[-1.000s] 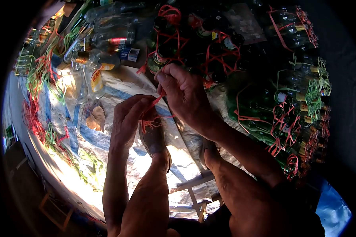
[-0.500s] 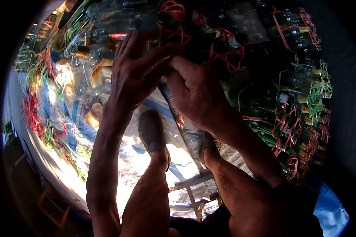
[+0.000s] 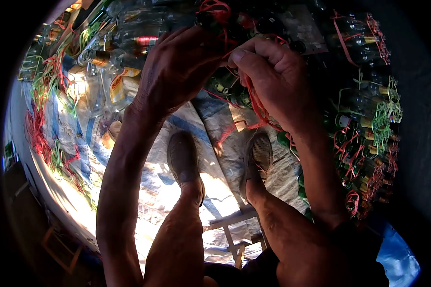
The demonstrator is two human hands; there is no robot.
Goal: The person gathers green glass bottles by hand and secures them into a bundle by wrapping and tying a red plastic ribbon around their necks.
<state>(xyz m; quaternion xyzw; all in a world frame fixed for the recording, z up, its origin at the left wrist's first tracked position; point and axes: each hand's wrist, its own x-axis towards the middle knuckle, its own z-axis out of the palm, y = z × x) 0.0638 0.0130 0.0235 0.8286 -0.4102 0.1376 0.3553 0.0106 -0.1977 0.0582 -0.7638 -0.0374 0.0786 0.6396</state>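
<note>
Red plastic string (image 3: 257, 103) hangs in a loop from my right hand (image 3: 277, 71), which is closed with thumb and forefinger pinched on it. A strand runs from that pinch towards my left hand (image 3: 177, 62). The fingers of my left hand curl in at the tops of dark bottles (image 3: 268, 26) bound with more red string; shadow hides their tips and what they grip. Just below the hands, the necks of green bottles (image 3: 225, 86) show, with red string across them.
Clear glass bottles (image 3: 95, 91) lie on the left, near bunches of red and green string (image 3: 40, 129). Bundles of tied bottles (image 3: 349, 138) line the right. My shoes (image 3: 182, 153) rest on a white and blue sheet (image 3: 163, 191), with a small stool frame (image 3: 234, 220) between my legs.
My right hand has moved up and right, away from my left hand, drawing out the red string. My left hand has shifted slightly up and right.
</note>
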